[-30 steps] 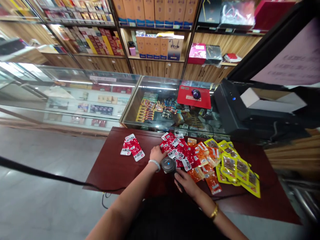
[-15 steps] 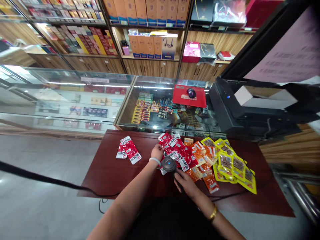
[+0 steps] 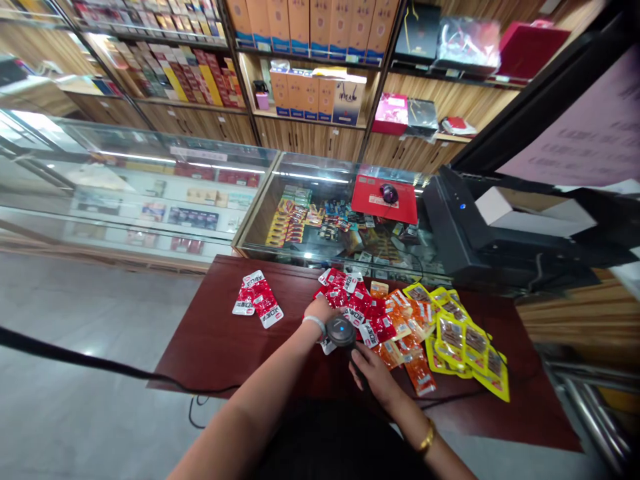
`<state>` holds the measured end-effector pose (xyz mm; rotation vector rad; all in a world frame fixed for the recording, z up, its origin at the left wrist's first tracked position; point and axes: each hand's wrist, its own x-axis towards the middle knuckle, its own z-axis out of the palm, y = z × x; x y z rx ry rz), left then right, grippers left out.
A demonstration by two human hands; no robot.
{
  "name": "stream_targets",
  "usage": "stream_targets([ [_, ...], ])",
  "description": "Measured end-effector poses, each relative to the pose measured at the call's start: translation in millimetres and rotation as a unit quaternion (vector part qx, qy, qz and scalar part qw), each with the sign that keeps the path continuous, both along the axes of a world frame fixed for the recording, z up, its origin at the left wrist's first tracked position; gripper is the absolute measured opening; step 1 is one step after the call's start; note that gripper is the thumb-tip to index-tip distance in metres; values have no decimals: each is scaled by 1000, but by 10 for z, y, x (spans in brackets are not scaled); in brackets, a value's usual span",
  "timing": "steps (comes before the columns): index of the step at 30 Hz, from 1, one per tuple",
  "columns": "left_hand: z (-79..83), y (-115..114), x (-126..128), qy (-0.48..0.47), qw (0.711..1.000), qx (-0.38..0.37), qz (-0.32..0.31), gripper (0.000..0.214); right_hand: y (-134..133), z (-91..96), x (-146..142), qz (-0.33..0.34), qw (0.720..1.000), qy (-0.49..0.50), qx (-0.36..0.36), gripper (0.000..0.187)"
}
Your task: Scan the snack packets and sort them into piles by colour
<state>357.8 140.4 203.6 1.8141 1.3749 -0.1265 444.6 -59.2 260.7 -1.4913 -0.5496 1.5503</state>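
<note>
Scanner (image 3: 341,331), gripped in the right hand (image 3: 374,375), is over the tabletop (image 3: 200,343); I see the left hand (image 3: 320,311) at red packets (image 3: 359,303) near the far edge (whether its fingers grip one, I can't tell).

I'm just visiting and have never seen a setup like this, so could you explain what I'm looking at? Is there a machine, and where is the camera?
There is no robot here: these are a person's two bare hands, seen from a camera worn on that person's head, looking forward and down. On the dark red-brown table lie red-and-white packets, orange packets and yellow packets. The right hand holds a dark handheld device with a blue light, perhaps a scanner. The left hand is at the red-and-white packets; whether it grips one is hard to see.
</note>
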Motion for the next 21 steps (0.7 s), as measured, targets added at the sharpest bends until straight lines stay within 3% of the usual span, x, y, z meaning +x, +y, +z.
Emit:
stream_targets([
  [4,80,-96,72,62,998,19,-19,66,-65,-34,33,-19,1000,1,-4,55],
  [8,118,-174,22,95,993,60,-40,56,-69,-61,16,-22,1000,-4,0,55],
  [12,115,-266,-188,83,993,78,-21,41,-32,-64,-24,-8,1000,6,9,58],
  [15,62,-342,-369,31,997,69,8,36,-1,-52,-41,12,1000,3,20,53],
  [18,-20,-382,-525,-49,994,62,75,42,35,-22,-55,13,1000,-1,20,50],
  [21,-86,-377,-691,-101,986,32,132,34,81,21,-80,13,1000,-4,25,48],
])
